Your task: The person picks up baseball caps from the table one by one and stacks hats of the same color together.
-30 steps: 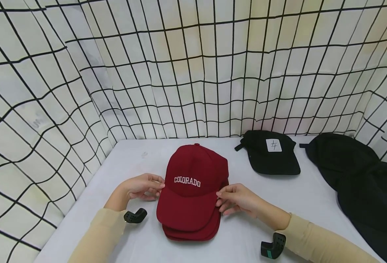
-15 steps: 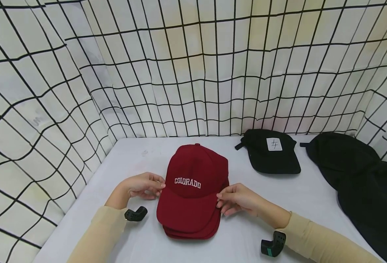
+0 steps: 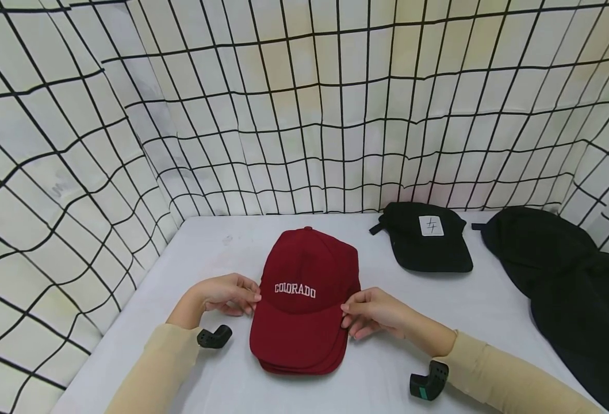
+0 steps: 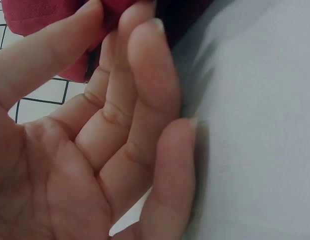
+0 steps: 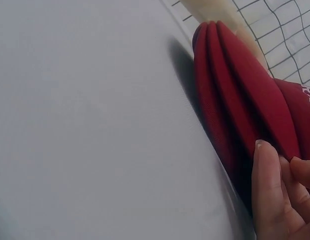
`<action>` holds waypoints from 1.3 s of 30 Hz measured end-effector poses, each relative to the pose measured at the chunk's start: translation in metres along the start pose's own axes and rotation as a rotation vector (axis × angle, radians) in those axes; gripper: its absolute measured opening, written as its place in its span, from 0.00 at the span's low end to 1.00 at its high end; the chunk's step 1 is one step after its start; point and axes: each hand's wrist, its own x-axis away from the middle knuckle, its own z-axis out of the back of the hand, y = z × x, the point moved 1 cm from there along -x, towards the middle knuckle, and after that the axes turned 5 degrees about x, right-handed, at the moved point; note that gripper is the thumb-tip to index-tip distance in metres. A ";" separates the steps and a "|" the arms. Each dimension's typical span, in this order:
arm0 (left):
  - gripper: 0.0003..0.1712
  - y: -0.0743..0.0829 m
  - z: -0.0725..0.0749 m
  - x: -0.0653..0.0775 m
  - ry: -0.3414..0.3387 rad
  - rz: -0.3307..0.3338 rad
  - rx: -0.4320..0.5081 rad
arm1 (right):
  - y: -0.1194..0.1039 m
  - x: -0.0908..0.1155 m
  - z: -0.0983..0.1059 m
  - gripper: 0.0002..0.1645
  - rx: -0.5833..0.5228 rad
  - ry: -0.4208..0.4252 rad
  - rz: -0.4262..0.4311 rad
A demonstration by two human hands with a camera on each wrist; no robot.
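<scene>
Shifted slightly right at its brim, the top cap point(image 3: 303, 305), pinched between left grip point(image 3: 228, 294) and right grip point(image 3: 374, 313), mostly hides lower caps point(image 5: 207, 100).

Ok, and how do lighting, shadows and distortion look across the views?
Head: bright, white COLORADO lettering on the dark red cloth cap legible, black-gridded white backdrop curving at left, perhaps lens distortion; left wrist: dimmer, soft shadow beside the bare left hand; right wrist: greyish, dark shadow along stacked red brims.

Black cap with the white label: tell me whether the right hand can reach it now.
Probably yes, after letting go: the right hand pinches the top red cap, but only white tabletop shows between that hand and the black cap.
</scene>
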 end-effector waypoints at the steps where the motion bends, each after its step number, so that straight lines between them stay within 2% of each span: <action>1: 0.05 0.000 -0.001 0.000 -0.004 0.004 -0.010 | 0.000 0.000 0.000 0.10 0.002 -0.001 -0.002; 12: 0.06 0.005 -0.005 -0.003 -0.009 0.025 -0.093 | 0.002 0.002 0.001 0.10 0.034 0.017 -0.012; 22: 0.07 0.022 0.000 0.002 0.061 -0.012 -0.136 | -0.008 0.004 0.008 0.11 0.082 0.050 0.032; 27: 0.13 0.028 0.003 0.009 0.152 -0.052 -0.144 | -0.011 0.014 0.022 0.14 0.159 0.069 0.091; 33: 0.19 0.046 0.005 0.023 0.313 -0.159 -0.196 | -0.020 0.031 0.038 0.18 0.237 0.116 0.148; 39: 0.16 0.076 -0.010 0.031 0.434 -0.305 -0.253 | -0.036 0.051 0.051 0.20 0.318 0.153 0.261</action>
